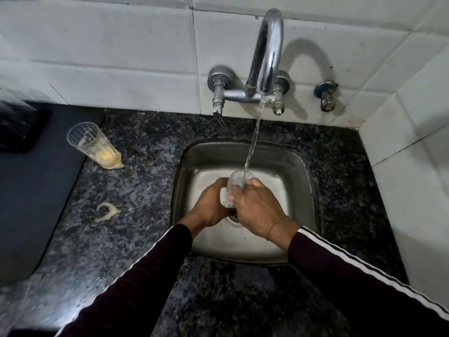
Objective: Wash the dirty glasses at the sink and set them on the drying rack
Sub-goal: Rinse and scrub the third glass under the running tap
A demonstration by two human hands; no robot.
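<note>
While water (252, 142) runs from the tap (266, 52) into its open mouth, a clear glass (237, 184) sits between the two hands over the sink (301, 171), tilted away from the person. Left hand (210, 205) cups its lower part from one side and right hand (257, 210) wraps it from the other, both closed on it. Well off beyond the left hand, a second glass (93, 144) with yellowish residue stands on the counter (145, 166).
</note>
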